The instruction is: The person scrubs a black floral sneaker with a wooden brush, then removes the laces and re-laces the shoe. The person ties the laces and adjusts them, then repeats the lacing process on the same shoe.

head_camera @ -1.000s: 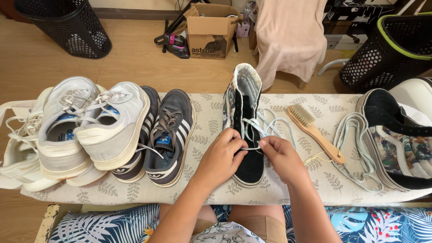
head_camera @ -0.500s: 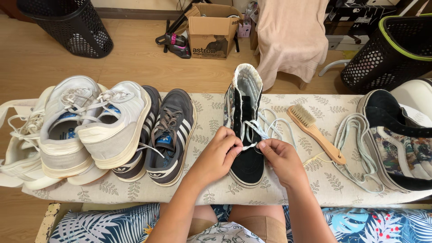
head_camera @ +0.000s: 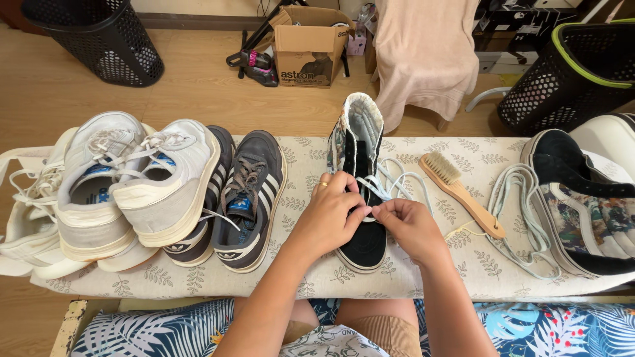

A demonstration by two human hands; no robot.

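Note:
A black high-top shoe (head_camera: 360, 155) with a patterned side stands toe-toward-me on the leaf-print padded board (head_camera: 311, 277). My left hand (head_camera: 329, 215) rests on the shoe's left side, fingers over the eyelets, a ring on one finger. My right hand (head_camera: 409, 226) pinches the pale blue-white lace (head_camera: 397, 178) at the shoe's middle. Loose loops of that lace trail to the right of the shoe.
A grey striped pair (head_camera: 241, 195) and white sneakers (head_camera: 112, 182) lie at the left. A wooden brush (head_camera: 463, 193), a loose lace (head_camera: 522, 211) and the matching high-top (head_camera: 582, 205) lie at the right. Black baskets (head_camera: 99, 36), a cardboard box (head_camera: 307, 46) and a draped beige cloth (head_camera: 426, 53) stand behind.
Both hands have shifted slightly up the shoe toward the eyelets. My left hand has rotated over the shoe's side, and my right hand has closed in on the lace.

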